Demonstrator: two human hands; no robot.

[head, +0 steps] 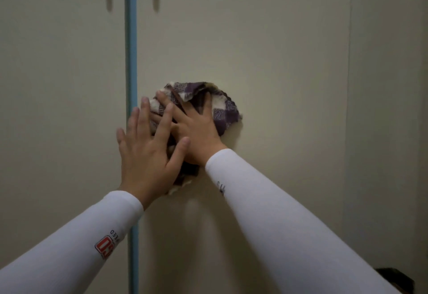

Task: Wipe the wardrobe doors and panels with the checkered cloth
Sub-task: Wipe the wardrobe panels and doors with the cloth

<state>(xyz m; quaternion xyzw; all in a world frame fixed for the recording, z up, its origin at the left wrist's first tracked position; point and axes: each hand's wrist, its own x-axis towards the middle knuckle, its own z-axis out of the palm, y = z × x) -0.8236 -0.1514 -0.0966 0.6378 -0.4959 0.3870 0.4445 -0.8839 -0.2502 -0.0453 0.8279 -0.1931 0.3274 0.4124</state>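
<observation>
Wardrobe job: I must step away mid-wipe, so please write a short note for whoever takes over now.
Right hand: flat, fingers spread, pressing the checkered cloth.
Left hand: flat, fingers straight, on the cloth and partly over the right hand.
Cloth: bunched against the right door, beside the blue strip.
Done: cannot tell how much is wiped.
Left: probably the rest of this door, then the left door and side panel.

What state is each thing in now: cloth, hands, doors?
checkered cloth: bunched, pressed against the right door
right hand: fingers spread, pressing the cloth
left hand: fingers straight, laid partly over the right hand
right door: looks closed
left door: looks closed
</observation>
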